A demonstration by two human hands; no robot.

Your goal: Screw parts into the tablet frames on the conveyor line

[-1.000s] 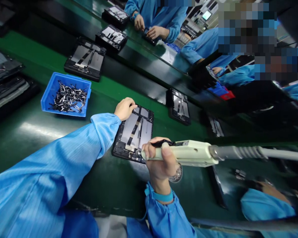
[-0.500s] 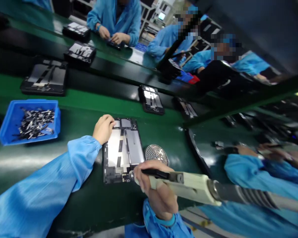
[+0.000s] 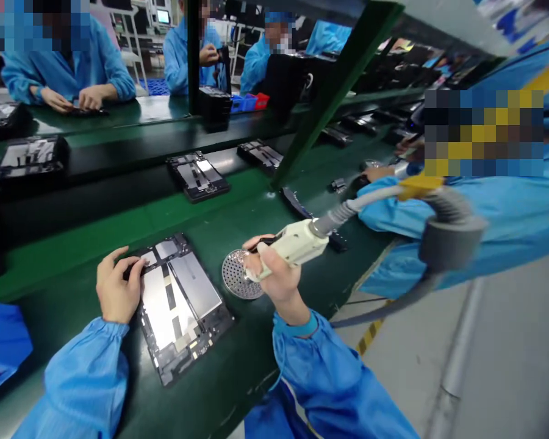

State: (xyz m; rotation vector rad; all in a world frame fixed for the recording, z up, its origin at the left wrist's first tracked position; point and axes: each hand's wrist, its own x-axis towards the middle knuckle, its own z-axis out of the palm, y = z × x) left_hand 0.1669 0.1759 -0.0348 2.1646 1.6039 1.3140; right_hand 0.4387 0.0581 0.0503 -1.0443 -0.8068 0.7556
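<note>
Green conveyor belt (image 3: pixel 59 262), two hands (image 3: pixel 116 286) (image 3: pixel 277 280), one tablet frame (image 3: pixel 178 305), one hose-fed handpiece (image 3: pixel 293 244)

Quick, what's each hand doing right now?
Left hand: open, fingers resting on the tablet frame.
Right hand: closed, holding the cream hose-fed handpiece.
</note>
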